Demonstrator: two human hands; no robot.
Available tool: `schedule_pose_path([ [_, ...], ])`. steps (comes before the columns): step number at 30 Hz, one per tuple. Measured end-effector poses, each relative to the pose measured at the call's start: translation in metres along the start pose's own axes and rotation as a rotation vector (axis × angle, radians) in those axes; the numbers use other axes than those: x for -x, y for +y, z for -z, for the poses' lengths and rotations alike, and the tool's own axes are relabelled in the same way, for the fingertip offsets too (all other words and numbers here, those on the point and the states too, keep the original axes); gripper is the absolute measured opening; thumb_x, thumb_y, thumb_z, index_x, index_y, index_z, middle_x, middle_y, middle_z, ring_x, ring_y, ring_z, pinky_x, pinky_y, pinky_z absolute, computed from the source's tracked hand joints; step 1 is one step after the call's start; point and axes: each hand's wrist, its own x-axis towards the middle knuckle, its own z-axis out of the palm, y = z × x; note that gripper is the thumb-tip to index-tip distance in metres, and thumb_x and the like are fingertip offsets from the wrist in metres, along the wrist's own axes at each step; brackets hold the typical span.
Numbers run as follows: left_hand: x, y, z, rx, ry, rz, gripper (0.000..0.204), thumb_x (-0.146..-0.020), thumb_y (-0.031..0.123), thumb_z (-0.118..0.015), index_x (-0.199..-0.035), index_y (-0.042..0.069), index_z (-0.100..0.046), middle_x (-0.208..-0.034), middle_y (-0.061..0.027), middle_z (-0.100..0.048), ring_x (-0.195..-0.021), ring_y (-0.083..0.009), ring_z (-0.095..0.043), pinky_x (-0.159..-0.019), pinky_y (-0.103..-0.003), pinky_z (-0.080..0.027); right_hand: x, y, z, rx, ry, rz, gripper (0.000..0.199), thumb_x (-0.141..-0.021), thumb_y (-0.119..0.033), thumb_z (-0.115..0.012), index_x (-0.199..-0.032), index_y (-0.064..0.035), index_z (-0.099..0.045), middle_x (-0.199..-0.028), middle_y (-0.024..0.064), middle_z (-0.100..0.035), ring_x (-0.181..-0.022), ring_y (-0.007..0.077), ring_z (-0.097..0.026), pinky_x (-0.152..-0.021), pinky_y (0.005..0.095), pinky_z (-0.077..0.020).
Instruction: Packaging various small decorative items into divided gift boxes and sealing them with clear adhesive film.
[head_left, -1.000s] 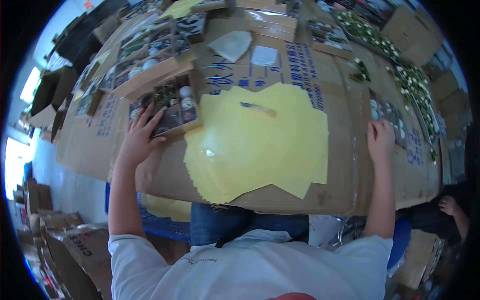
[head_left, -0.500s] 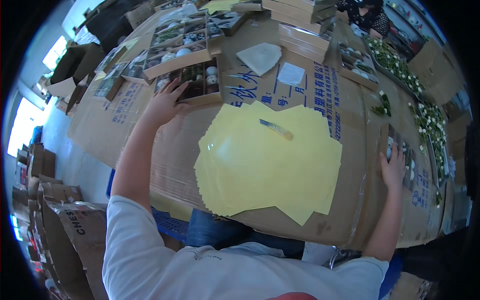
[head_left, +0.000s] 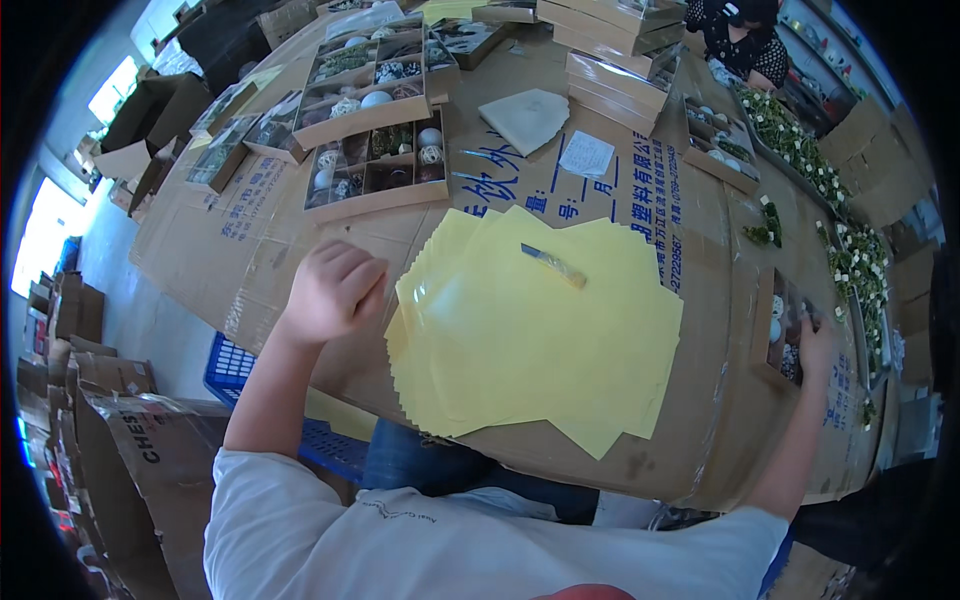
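Note:
My left hand (head_left: 335, 287) is curled into a fist above the cardboard-covered table, left of the yellow sheets. Whatever it may hold is hidden. My right hand (head_left: 818, 348) grips the right side of a small divided box (head_left: 767, 340) holding white and dark ball-like pieces. A stack of yellow sheets (head_left: 530, 350) with zigzag edges lies fanned out between my hands. On top rests a cutter knife (head_left: 553, 265) with a yellowish handle. Beyond my left hand is a compartment box (head_left: 400, 190) of balls and dark pieces, with another filled box (head_left: 365, 120) resting partly on it.
Closed flat boxes (head_left: 615, 90) are piled at the back. Another filled box (head_left: 722, 150) stands right of them, near trays of green sprigs with white flowers (head_left: 795, 135). A co-worker (head_left: 740, 45) sits at the far right. A blue crate (head_left: 230, 365) is below the table's left edge.
My left hand has left the compartment box, come nearer to me and closed into a fist. My right hand has shifted from the small box's top to its right side.

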Motion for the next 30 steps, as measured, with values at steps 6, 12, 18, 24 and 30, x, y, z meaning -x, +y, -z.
schedule_pose_path([
  [6,0.043,0.03,0.024,0.017,-0.003,0.104,0.016,-0.066,-0.001,-0.064,-0.081,0.001,-0.061,-0.069,-0.0092,-0.058,-0.06,-0.0274,-0.057,-0.056,-0.037,-0.046,-0.032,0.058,-0.047,-0.076,0.017,-0.246,0.084,-0.087,-0.068,-0.031,-0.141,-0.0043,-0.035,-0.136,0.0258,-0.044,-0.126,0.0399,-0.042,-0.105,0.0446,-0.0327],
  [12,0.089,0.058,0.042,-0.04,-0.036,0.309,0.014,-0.067,0.002,-0.066,-0.08,0.002,-0.061,-0.069,-0.0089,-0.059,-0.062,-0.027,-0.058,-0.057,-0.037,-0.046,0.128,0.049,0.009,-0.194,-0.088,-0.273,0.076,-0.091,-0.055,-0.045,-0.139,0.002,-0.035,-0.14,0.0247,-0.039,-0.13,0.0363,-0.038,-0.106,0.0414,-0.031],
  [18,0.082,0.063,0.028,0.029,-0.078,0.28,0.014,-0.067,0.005,-0.067,-0.08,0.003,-0.061,-0.07,-0.0085,-0.059,-0.063,-0.0269,-0.059,-0.059,-0.037,-0.047,0.257,0.085,0.015,-0.931,-0.11,-0.714,0.068,-0.083,-0.054,-0.061,-0.128,-0.0073,-0.042,-0.123,0.0129,-0.048,-0.108,0.0296,-0.049,-0.078,0.0453,-0.0479],
  [24,0.033,0.087,-0.003,0.245,0.05,0.04,0.015,-0.067,0.005,-0.067,-0.081,0.003,-0.062,-0.071,-0.0089,-0.06,-0.062,-0.0267,-0.059,-0.06,-0.037,-0.049,0.313,0.045,0.028,-1.096,-0.133,-0.764,0.071,-0.083,-0.053,-0.063,-0.135,-0.0128,-0.035,-0.111,0.0088,-0.054,-0.086,0.02,-0.056,-0.076,0.0474,-0.0505],
  [30,0.031,0.114,-0.017,0.391,0.058,0.06,0.014,-0.069,0.002,-0.064,-0.083,0.002,-0.063,-0.071,-0.0104,-0.06,-0.064,-0.0284,-0.059,-0.062,-0.038,-0.049,0.359,0.067,0.004,-1.901,-0.308,-0.753,0.025,-0.085,-0.035,-0.067,-0.097,-0.0144,-0.062,-0.087,0.0028,-0.063,-0.073,0.0154,-0.055,-0.073,0.0364,-0.047],
])
